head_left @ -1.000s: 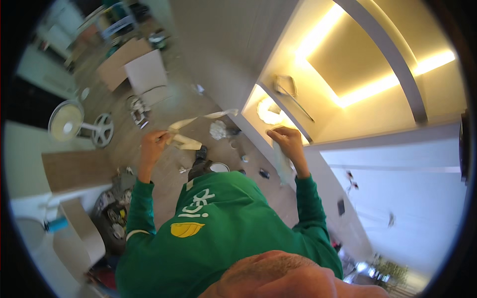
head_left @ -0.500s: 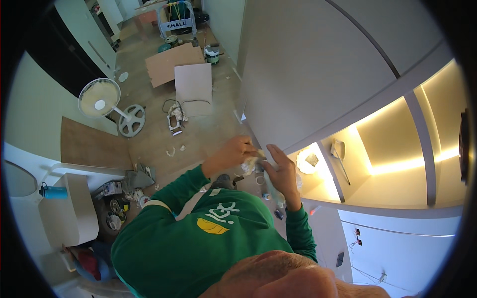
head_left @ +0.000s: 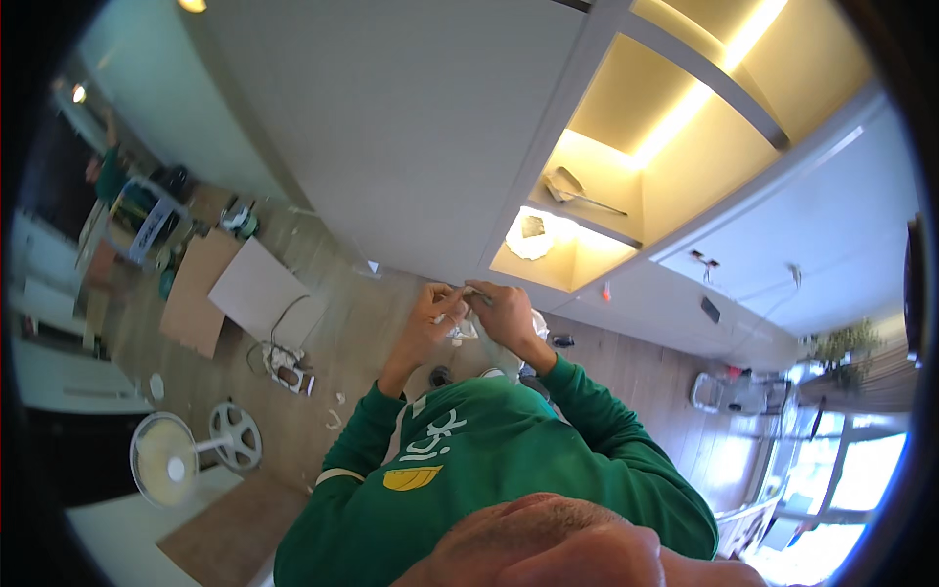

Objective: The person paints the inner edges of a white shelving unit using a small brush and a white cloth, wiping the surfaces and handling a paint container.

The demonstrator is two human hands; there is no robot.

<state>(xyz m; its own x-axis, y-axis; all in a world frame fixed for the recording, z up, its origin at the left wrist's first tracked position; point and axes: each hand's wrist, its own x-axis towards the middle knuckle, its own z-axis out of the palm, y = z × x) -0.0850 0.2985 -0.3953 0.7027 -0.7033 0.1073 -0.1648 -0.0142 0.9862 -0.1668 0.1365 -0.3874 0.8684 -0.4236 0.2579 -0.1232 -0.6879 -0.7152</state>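
Holding both hands up close together in front of the chest, the person in the green sweatshirt (head_left: 469,470) has something small and pale pinched between them. The left hand (head_left: 435,311) has its fingers curled in tight, and the right hand (head_left: 501,311) is bent over the top of the same crumpled white scrap (head_left: 468,328), which looks like paper or thin plastic, too small and bunched up to say which. So both hands are closed on it, fingertips nearly touching each other, and the scrap sits right between them, just below the edge of the white cabinet front (head_left: 411,137).

Off to the right of the hands is a lit open shelf niche (head_left: 597,176) with warm yellow light, and a round white thing (head_left: 533,235) sits in its lower compartment. A thin grey tool (head_left: 577,191) lies on the shelf above that.

Down on the wooden floor (head_left: 362,333), well away from the hands, there's a flat cardboard sheet (head_left: 201,293) with a white board (head_left: 259,289) partly over it, some tangled cable (head_left: 284,357), and a white pedestal fan (head_left: 171,460) lying on its side.
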